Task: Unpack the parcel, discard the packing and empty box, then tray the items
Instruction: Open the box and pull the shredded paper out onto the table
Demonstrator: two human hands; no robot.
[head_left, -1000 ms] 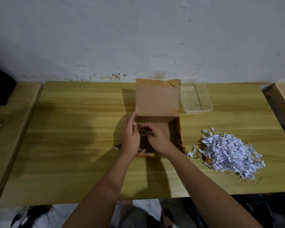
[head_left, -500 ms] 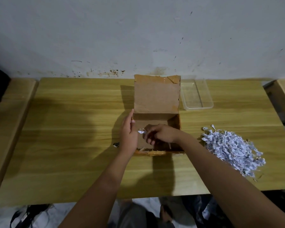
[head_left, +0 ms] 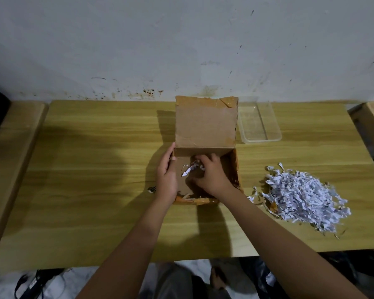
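My right fingers [head_left: 200, 161] pinch crinkly paper shreds [head_left: 189, 169] inside cardboard box [head_left: 205, 126]; left fingers [head_left: 169, 155] straight, together, flat against box wall.

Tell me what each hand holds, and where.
Right hand pinches a few paper shreds inside the box; left hand only presses flat against the box's left wall.

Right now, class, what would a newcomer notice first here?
The open cardboard box in the middle, with both hands at it: the left hand flat against its left wall, the right hand pinching paper scraps. Next, the white pile of shredded paper to the box's right, and the clear tray beyond it.
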